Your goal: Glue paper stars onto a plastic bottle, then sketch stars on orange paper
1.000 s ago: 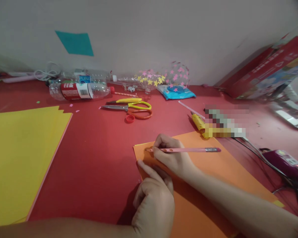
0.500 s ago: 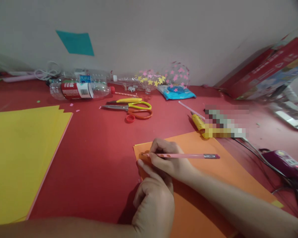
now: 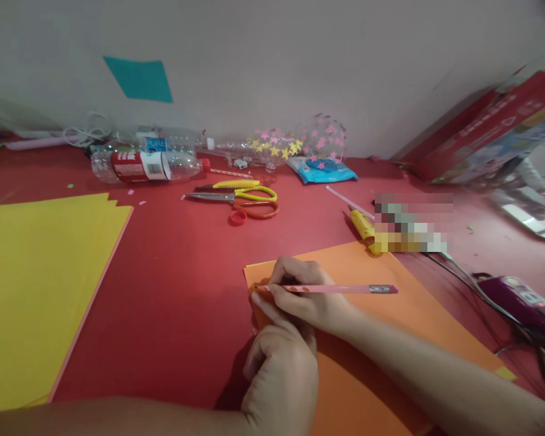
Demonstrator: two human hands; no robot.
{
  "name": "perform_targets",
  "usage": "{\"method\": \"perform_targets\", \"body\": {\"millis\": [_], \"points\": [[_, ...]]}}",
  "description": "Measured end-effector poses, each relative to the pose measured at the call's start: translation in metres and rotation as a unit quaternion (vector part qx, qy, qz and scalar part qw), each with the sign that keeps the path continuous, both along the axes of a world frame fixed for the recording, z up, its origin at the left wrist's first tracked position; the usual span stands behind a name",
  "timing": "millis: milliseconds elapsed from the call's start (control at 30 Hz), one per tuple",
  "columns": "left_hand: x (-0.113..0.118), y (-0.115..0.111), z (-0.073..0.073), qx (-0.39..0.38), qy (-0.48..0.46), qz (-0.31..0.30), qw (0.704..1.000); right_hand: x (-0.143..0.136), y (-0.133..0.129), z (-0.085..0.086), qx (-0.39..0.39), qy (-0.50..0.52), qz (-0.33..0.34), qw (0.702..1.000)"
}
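Pencil (image 3: 356, 289): gripped in my right hand (image 3: 315, 300), long axis crosswise, tip left of the fingers.
Left hand (image 3: 284, 369): index outstretched beside the tip (seen remotely), gripping nothing visible.

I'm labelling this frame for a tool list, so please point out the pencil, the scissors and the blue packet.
Pencil (image 3: 340, 289): head view, on its pink shaft.
Scissors (image 3: 214, 197): head view, on the metal blades.
Blue packet (image 3: 330, 175): head view, on its front.

Muted light — brighter at right, shadow beside the left hand (image 3: 284, 375) — edges blurred, stretched.
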State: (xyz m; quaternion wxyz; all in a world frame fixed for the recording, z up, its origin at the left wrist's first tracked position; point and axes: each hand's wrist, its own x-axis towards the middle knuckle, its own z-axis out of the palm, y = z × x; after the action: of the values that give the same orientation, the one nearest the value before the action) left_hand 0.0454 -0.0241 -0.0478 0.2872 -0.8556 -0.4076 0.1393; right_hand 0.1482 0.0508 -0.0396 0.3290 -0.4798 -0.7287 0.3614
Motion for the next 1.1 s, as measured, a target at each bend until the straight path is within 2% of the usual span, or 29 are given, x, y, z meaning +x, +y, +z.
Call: {"method": "perform_targets", "body": {"millis": [100,167,267,333,467,567,667,767,867,1100], "points": [[0.004,-0.001,-0.004,-0.006,-0.007,0.035,0.999,0.0,0.001,0.0,-0.014,0.021,-0.006,1.0],[0.005,-0.001,-0.006,-0.017,-0.009,0.041,0.999,0.0,0.003,-0.001,-0.05,0.071,-0.036,0.996],[0.004,0.0,-0.006,-0.019,-0.008,0.041,0.999,0.001,0.009,0.0,-0.126,0.183,-0.09,0.971],[0.003,0.0,-0.007,-0.01,-0.003,0.041,0.999,0.002,0.013,0.002,-0.162,0.229,-0.103,0.954],[0.0,0.002,-0.005,-0.01,0.006,0.035,0.999,0.008,0.016,0.014,-0.208,0.222,-0.112,0.946],[-0.002,0.005,0.004,-0.04,0.019,0.013,0.999,0.016,0.014,0.022,-0.202,0.167,-0.069,0.963],[-0.005,0.01,0.016,-0.08,0.041,0.003,0.996,0.021,0.011,0.019,-0.199,0.138,-0.034,0.97],[-0.007,0.013,0.023,-0.107,0.064,0.015,0.992,0.019,0.008,0.01,-0.217,0.175,-0.061,0.958],[-0.007,0.013,0.024,-0.11,0.074,0.011,0.991,0.014,0.008,0.003,-0.199,0.208,-0.094,0.953],[-0.007,0.009,0.027,-0.1,0.032,-0.007,0.994,0.015,0.02,0.003,-0.17,0.234,-0.153,0.945]]}}
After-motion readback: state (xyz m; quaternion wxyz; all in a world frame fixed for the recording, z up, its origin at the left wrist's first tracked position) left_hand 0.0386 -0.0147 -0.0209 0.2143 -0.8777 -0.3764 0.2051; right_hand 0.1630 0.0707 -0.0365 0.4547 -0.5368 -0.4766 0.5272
